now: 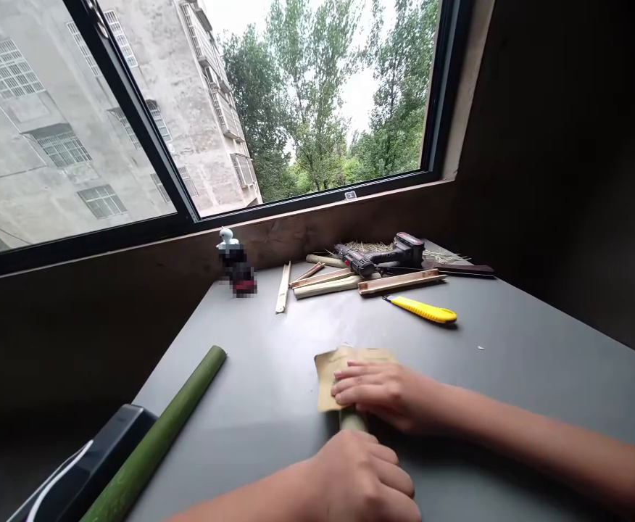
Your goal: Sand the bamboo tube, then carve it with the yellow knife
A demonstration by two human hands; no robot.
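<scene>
My left hand (364, 478) is closed around a short length of bamboo (353, 420) near the table's front edge. The bamboo points away from me, and its near part is hidden inside the fist. Folded over its far end is a tan sheet of sandpaper (325, 378). My right hand (388, 391) lies across that sheet from the right, fingers together, pressing the sandpaper onto the bamboo. The thumb of this hand is hidden beneath it.
A green bamboo pole (159, 435) leans at the left beside a black case (116, 435). Farther back are a yellow utility knife (426, 310), a cordless drill (383, 254), several split bamboo strips (328, 288) and a small figurine (229, 239). The window (306, 203) is behind.
</scene>
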